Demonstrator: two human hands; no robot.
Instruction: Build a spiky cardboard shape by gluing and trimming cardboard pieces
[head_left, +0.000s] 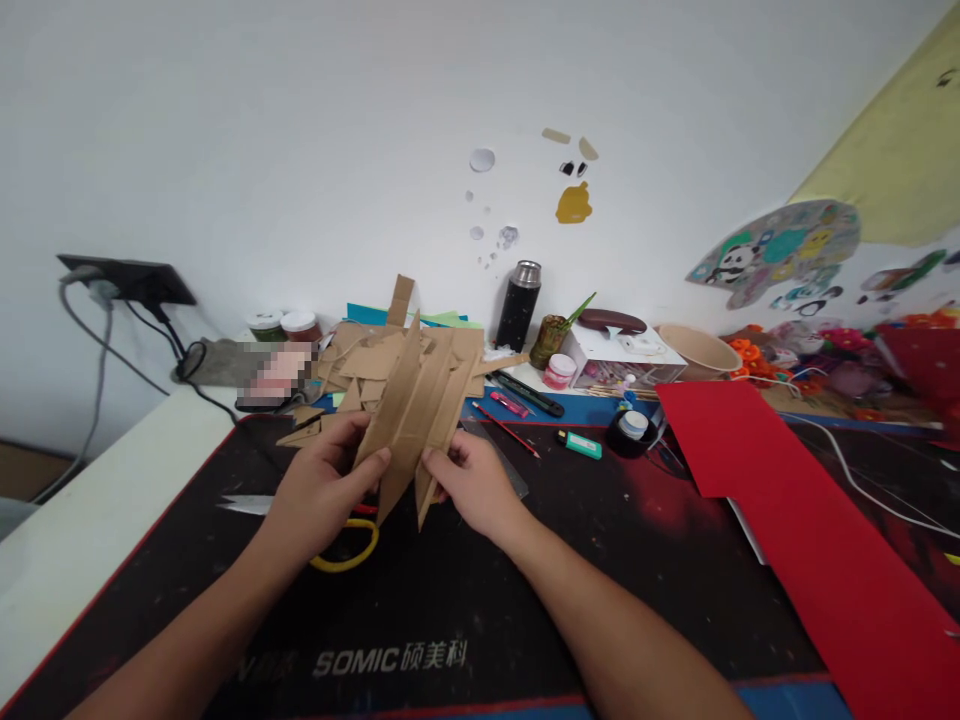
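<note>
Between both hands I hold a folded piece of brown cardboard [411,415] above the dark desk mat [510,610]. Its creased panels stand on edge, with pointed lower corners. My left hand [330,470] grips the left panel, thumb on the near face. On the right side my right hand [472,475] pinches another panel between thumb and fingers. Beneath the cardboard and my left hand lie scissors [345,562] with yellow and red handles, their blades pointing left. The middle of the scissors is hidden.
Cardboard scraps [360,360] pile up behind my hands. A black bottle [519,305], a box cutter [529,393], a red pencil [506,425] and a green lighter [583,444] are farther back. A red sheet [787,520] covers the right side; cables [97,400] hang left.
</note>
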